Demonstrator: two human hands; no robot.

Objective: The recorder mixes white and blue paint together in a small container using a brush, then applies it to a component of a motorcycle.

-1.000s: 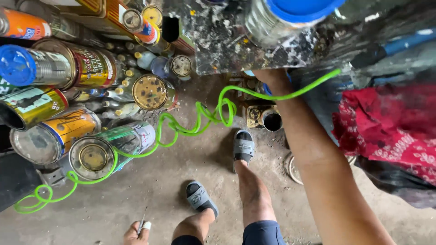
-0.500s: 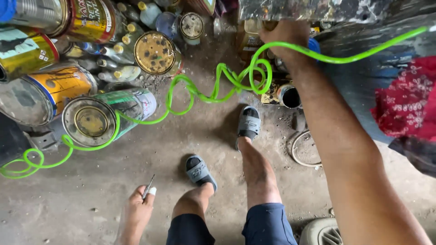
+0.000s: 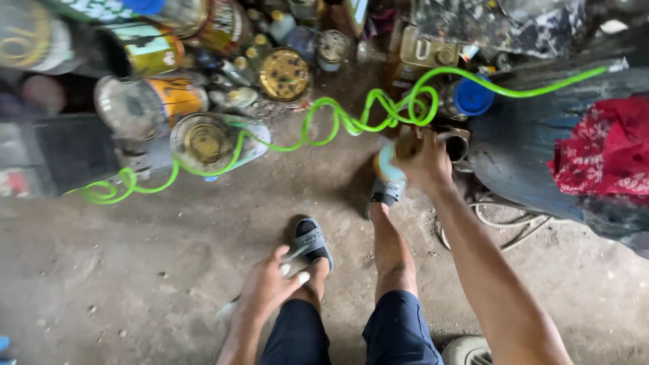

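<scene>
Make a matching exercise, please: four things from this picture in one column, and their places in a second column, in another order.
Things:
1. small can
2. thin tool
3. green coiled hose
4. red cloth

Places:
A. at the far right edge
B. in the right hand
C. stretched across the floor past the paint cans
D. in the left hand

Pairs: 1-B, 2-D, 3-C, 4-A

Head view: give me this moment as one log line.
right hand: holds small can | left hand: holds thin tool | green hose: coiled above floor | paint cans: upper left
</scene>
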